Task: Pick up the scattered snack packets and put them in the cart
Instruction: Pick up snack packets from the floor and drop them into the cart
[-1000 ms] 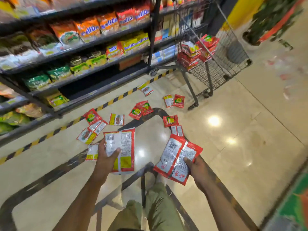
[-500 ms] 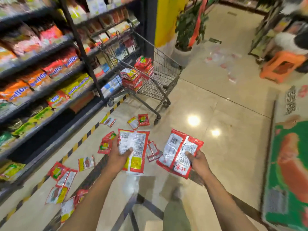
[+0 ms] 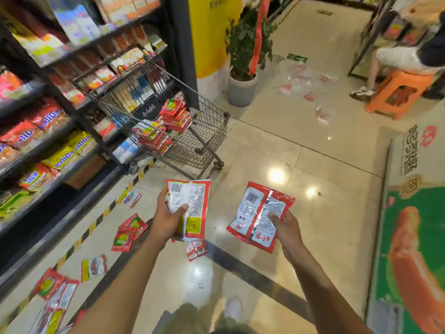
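the left hand (image 3: 166, 220) is gripping a packet stack (image 3: 192, 203), thumb curling over it; the right hand (image 3: 287, 229) is pinching a second stack (image 3: 257, 213). the cart (image 3: 207, 131) is sitting ahead and leftward, nearer the left hand, while loose packets (image 3: 130, 232) are lying on the floor

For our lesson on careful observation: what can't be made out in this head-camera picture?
Head view throughout:
- Count of packets gripped by the left hand and right hand: they overlap.
- Shelf goods: labels motion-blurred.
- Floor packets, lower left: blurred, cut by the edge.
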Demonstrator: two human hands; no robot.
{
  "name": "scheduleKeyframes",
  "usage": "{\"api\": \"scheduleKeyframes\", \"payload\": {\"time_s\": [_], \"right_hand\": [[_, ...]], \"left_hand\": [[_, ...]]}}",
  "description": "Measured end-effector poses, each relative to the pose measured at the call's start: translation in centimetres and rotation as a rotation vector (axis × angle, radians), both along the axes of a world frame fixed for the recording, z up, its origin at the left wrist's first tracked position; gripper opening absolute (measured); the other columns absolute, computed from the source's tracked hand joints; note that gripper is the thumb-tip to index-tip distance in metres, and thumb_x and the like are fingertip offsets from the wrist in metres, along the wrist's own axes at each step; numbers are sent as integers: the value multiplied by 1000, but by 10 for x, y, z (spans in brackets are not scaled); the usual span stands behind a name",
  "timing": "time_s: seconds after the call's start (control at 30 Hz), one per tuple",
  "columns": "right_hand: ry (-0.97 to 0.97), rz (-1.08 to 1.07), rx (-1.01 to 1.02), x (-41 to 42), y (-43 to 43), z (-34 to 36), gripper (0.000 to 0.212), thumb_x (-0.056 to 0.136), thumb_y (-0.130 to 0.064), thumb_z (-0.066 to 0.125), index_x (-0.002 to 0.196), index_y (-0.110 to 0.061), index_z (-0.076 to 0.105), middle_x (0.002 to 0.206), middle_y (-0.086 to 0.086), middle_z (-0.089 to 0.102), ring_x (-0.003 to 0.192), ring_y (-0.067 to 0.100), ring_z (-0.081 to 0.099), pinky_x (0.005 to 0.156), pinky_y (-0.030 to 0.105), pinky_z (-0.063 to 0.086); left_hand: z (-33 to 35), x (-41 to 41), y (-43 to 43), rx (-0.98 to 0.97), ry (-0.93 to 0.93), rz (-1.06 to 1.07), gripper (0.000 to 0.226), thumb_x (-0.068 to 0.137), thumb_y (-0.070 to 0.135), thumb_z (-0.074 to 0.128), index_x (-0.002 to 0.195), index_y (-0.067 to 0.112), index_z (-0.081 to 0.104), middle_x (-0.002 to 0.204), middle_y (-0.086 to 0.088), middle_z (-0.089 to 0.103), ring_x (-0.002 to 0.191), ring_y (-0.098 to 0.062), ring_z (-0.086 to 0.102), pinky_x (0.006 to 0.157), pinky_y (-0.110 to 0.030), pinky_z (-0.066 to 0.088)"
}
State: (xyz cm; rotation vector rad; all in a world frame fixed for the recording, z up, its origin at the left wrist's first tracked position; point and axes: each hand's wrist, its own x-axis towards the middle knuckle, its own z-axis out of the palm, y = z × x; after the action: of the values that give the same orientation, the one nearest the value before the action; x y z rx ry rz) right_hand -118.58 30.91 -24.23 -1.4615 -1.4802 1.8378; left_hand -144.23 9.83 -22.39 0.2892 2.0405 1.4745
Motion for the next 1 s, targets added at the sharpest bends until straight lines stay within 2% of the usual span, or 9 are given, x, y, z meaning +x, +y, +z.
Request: {"api": "scheduleKeyframes", "payload": {"time_s": [0.17, 0.27, 0.33, 0.43, 0.5, 0.6, 0.77, 0.87, 1.0], "right_hand": [[19, 30, 21, -34, 53, 6, 26, 104, -31, 62, 128, -24, 65, 112, -6, 78, 91, 17, 79, 73, 35, 64], [15, 51, 18, -68, 82, 5, 25, 104, -30, 62, 127, -22, 64, 114, -3, 78, 89, 18, 80, 68, 32, 64], [31, 71, 19, -97, 103, 6, 22, 103, -28, 62, 125, -22, 63, 112, -4, 77, 87, 18, 80, 65, 30, 63], [13, 106, 22, -146, 142, -2, 24, 103, -28, 63, 126, -20, 63, 114, -1, 78, 89, 19, 80, 68, 34, 65], [3, 117, 10, -181, 171, -6, 26, 103, -28, 63, 127, -18, 63, 116, 1, 78, 91, 20, 79, 73, 37, 66], [-8, 169, 28, -237, 211, 2, 23, 102, -31, 64, 121, -18, 64, 102, -9, 81, 88, 17, 80, 66, 28, 63], [8, 190, 57, -332, 274, 18, 14, 101, -27, 64, 113, -20, 68, 96, -8, 81, 82, 13, 79, 62, 22, 61], [-4, 224, 65, -382, 306, 16, 17, 103, -26, 63, 116, -19, 69, 101, -7, 79, 80, 9, 78, 60, 20, 59], [-3, 301, 44, -442, 344, 9, 21, 102, -26, 64, 120, -16, 67, 104, -3, 79, 82, 14, 79, 60, 22, 60]], "left_hand": [[0, -26, 55, 26, 22, 42, 76, 96, 11, 72, 158, 23, 29, 136, -1, 61, 108, -8, 66, 88, -28, 54], [-4, -52, 85, 24, -10, 83, 75, 98, 17, 71, 157, 31, 28, 137, 0, 63, 112, -22, 69, 94, -50, 58], [-10, -75, 108, 42, -5, 95, 74, 98, 16, 71, 156, 32, 29, 137, -1, 63, 116, -25, 68, 99, -55, 56], [-17, -117, 144, 62, -20, 114, 74, 98, 13, 70, 157, 27, 29, 137, -1, 59, 119, -23, 65, 100, -45, 56], [-20, -147, 168, 65, -15, 123, 74, 98, 13, 70, 158, 25, 27, 138, -2, 57, 118, -22, 63, 91, -35, 56], [-22, -198, 202, 58, -51, 154, 74, 99, 16, 69, 159, 25, 26, 138, -2, 56, 116, -20, 62, 81, -28, 54], [-20, -270, 254, 54, -76, 158, 76, 99, 15, 69, 160, 26, 25, 143, 5, 48, 125, -14, 53, 91, -31, 52], [-20, -308, 272, 66, -119, 223, 79, 99, 12, 69, 161, 27, 23, 155, 3, 45, 136, -15, 49, 109, -40, 48], [-52, -356, 283, 26, -120, 261, 87, 86, 43, 79, 154, 48, 26, 160, 4, 44, 148, -24, 42, 115, -58, 43]]}}
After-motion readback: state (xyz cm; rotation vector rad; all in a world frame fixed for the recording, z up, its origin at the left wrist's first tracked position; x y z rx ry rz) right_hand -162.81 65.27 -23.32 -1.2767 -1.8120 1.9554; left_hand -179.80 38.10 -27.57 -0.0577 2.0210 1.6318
